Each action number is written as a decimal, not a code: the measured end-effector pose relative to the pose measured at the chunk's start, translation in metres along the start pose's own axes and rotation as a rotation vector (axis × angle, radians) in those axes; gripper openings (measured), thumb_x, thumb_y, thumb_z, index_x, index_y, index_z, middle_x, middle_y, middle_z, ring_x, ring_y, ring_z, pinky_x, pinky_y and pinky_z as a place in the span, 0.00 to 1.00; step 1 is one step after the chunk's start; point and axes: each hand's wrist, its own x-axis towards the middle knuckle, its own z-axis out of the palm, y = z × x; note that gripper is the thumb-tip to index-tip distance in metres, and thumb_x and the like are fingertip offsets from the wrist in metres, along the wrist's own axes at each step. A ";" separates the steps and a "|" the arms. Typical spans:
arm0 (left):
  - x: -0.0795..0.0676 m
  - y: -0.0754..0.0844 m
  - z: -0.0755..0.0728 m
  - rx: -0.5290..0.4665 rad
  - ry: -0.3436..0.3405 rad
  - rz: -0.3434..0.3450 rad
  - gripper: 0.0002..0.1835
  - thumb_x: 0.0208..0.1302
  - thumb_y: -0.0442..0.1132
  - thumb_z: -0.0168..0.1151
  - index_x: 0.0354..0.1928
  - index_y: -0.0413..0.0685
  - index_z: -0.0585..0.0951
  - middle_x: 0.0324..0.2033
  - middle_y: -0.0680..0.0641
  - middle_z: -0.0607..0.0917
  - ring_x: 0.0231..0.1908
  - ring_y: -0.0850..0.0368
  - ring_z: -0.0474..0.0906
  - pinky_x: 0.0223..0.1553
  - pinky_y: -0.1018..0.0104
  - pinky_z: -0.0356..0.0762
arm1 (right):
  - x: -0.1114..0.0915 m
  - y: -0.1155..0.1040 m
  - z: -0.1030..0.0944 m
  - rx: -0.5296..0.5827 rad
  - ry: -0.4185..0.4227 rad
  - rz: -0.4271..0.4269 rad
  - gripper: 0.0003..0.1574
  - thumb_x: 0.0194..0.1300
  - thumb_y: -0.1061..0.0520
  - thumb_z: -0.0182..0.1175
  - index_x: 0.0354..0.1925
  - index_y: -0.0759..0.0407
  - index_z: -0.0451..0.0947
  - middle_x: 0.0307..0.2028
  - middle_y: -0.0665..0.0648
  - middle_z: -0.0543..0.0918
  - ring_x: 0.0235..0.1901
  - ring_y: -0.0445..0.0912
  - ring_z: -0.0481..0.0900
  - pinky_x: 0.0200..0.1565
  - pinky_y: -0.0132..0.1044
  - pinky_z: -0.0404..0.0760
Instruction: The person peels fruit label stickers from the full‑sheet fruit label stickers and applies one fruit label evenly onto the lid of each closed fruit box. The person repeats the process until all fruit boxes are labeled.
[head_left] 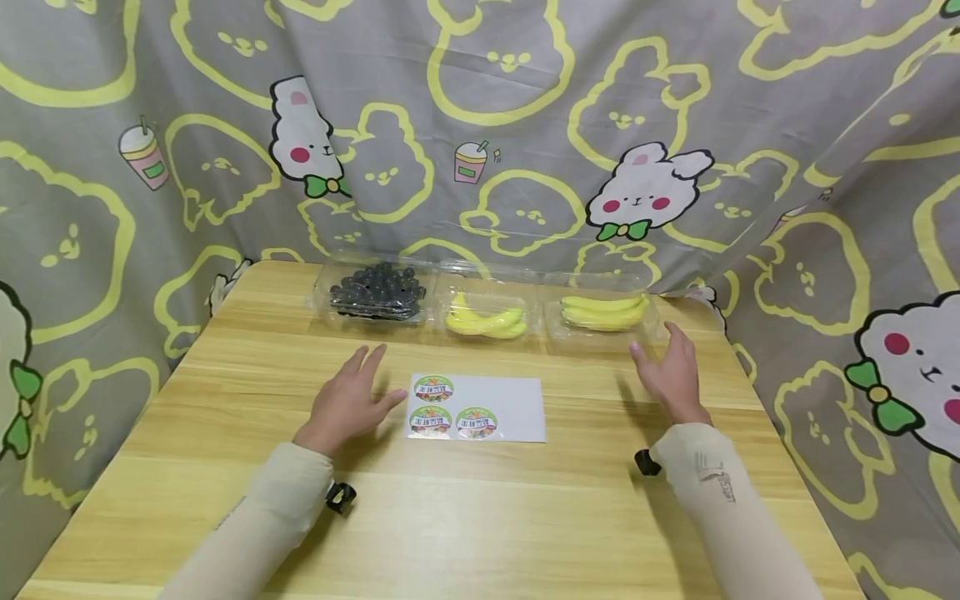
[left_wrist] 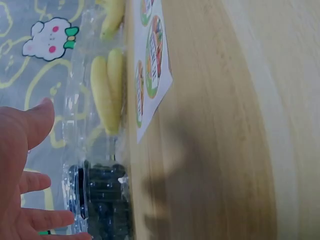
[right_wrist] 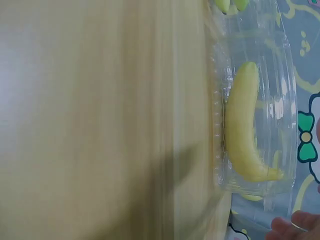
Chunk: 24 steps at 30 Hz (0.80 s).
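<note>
My left hand (head_left: 347, 406) hovers over the table with spread fingers and holds nothing, its thumb by the left edge of a white sticker sheet (head_left: 498, 408). Three round fruit-label stickers (head_left: 476, 422) show on that sheet. On the right, my right hand (head_left: 672, 379) is raised with its fingers apart, just in front of a clear plastic box of bananas (head_left: 604, 314). A middle clear box holds more bananas (head_left: 486, 321). Farther left, dark grapes (head_left: 378, 292) fill a third clear box. In the right wrist view only fingertips (right_wrist: 292, 226) show, apart from the banana box (right_wrist: 257, 125).
The boxes stand in a row along the back edge of the wooden table (head_left: 480, 517). A grey curtain (head_left: 510, 125) with yellow outlines and rabbits hangs behind and at both sides. Small black devices (head_left: 341, 498) sit at both wrists.
</note>
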 end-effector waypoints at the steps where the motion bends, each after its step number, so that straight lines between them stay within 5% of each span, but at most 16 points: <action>1: 0.000 0.000 0.001 -0.001 -0.004 0.002 0.47 0.65 0.62 0.57 0.75 0.43 0.53 0.70 0.29 0.56 0.62 0.27 0.63 0.53 0.34 0.68 | 0.002 -0.001 0.000 0.008 0.004 0.007 0.53 0.70 0.34 0.48 0.76 0.61 0.39 0.71 0.74 0.46 0.68 0.70 0.48 0.63 0.66 0.53; 24: 0.012 0.018 0.032 0.007 -0.109 0.033 0.46 0.60 0.59 0.65 0.71 0.39 0.61 0.69 0.32 0.59 0.67 0.31 0.55 0.63 0.35 0.55 | 0.029 -0.004 0.010 0.061 -0.047 0.139 0.55 0.69 0.30 0.43 0.76 0.58 0.34 0.71 0.77 0.44 0.68 0.72 0.46 0.64 0.66 0.51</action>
